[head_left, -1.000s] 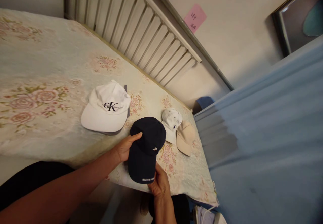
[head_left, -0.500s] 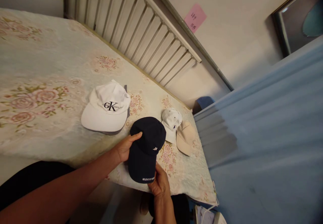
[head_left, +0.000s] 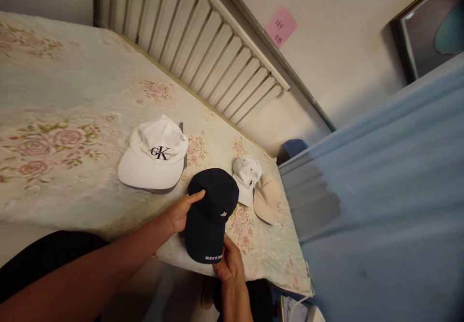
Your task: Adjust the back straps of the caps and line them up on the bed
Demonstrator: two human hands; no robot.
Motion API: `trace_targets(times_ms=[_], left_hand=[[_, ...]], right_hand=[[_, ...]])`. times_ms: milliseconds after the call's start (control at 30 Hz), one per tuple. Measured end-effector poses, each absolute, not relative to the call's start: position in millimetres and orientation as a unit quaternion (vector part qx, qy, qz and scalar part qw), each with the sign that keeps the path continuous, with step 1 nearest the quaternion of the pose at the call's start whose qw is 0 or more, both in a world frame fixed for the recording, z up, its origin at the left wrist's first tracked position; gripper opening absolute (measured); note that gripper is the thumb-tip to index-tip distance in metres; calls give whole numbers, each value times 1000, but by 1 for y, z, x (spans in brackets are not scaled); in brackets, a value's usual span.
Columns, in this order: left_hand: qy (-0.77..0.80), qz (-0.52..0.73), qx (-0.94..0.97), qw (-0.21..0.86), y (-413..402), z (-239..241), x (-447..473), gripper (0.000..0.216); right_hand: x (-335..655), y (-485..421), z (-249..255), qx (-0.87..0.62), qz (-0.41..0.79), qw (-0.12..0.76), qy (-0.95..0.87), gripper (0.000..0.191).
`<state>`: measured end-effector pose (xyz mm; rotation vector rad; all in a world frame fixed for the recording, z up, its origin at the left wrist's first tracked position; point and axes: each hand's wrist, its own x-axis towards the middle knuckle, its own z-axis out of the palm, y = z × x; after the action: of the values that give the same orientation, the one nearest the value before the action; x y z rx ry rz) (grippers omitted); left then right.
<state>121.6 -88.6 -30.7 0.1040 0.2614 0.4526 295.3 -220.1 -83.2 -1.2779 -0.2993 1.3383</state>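
Between my hands is a dark navy baseball cap (head_left: 212,196), its brim towards me with white lettering along the edge and a small light emblem on the front. My left hand (head_left: 181,212) grips its left side, thumb on top and the other fingers hidden beneath. At the brim's lower right corner my right hand (head_left: 229,260) is closed, its fingertips partly hidden under the brim. A white cap (head_left: 154,153) with black letters lies to the left. Beyond the navy cap, a smaller white cap (head_left: 246,172) touches or overlaps a beige cap (head_left: 266,198).
The caps lie on a table with a floral cloth (head_left: 83,85). A pale radiator (head_left: 203,46) runs along the wall behind, below a pink note (head_left: 282,26). A blue curtain (head_left: 377,182) borders the right side, with a dark blue object (head_left: 294,147) at the far corner.
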Motion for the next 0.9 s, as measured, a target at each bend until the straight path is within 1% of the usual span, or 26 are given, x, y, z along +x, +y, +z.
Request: trace_targets(times_ms=[367,533,800,900], left_hand=[[130,219,57,965,-88,-32,121,41],[119,218,66,966,-88,-34,122,43],[105,227,71,965,-87,-36,122,54],[109,229,75,964,-87,-37,122,52]], right_hand=[[293,-220,-80,-553,571,594,-123,25],[292,-220,-81,-543,573,603,-117,22],[292,-220,-80,-560,561,589,-154,24],[291,-220,-79,-558,562,592,-151,22]])
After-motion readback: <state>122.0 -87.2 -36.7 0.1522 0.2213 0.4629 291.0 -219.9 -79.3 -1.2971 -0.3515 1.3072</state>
